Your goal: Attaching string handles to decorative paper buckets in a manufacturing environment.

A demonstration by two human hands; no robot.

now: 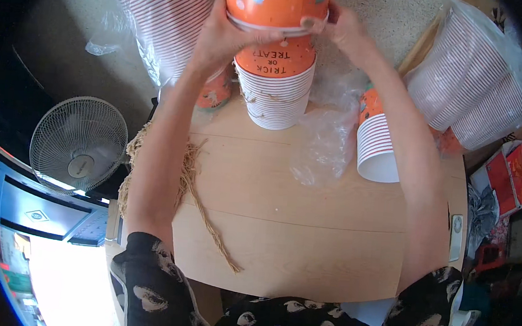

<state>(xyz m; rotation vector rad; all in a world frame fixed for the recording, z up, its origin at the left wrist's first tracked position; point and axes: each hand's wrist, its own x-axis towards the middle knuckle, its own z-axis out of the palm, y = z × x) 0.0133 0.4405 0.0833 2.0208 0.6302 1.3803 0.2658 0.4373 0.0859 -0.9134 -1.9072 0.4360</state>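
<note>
Premises consistent with a small packing workshop; whether within a home cannot be determined. Evidence: a wooden bench (pixel 303 245) bearing nested orange-and-white tubs (pixel 275 103) at twelve o'clock; clear-bagged stacks at eleven (pixel 162 17) and two o'clock (pixel 467 74); loose cord (pixel 193 167) at nine, inside a domestic-type fan (pixel 80 144); assorted goods (pixel 505 177) crowded at three; a bright area (pixel 71 277) at eight.

Orange bucket (pixel 277 5), pale blue & white prints, white rim: held inverted, rim dn, directly abv bucket stack (pixel 277 97); contact betw. the two unverified. Stack: nested, inverted, standing on table (pixel 297 250); top unit orange w/ blk lettering upside dn, white rims closely tiered below
</note>
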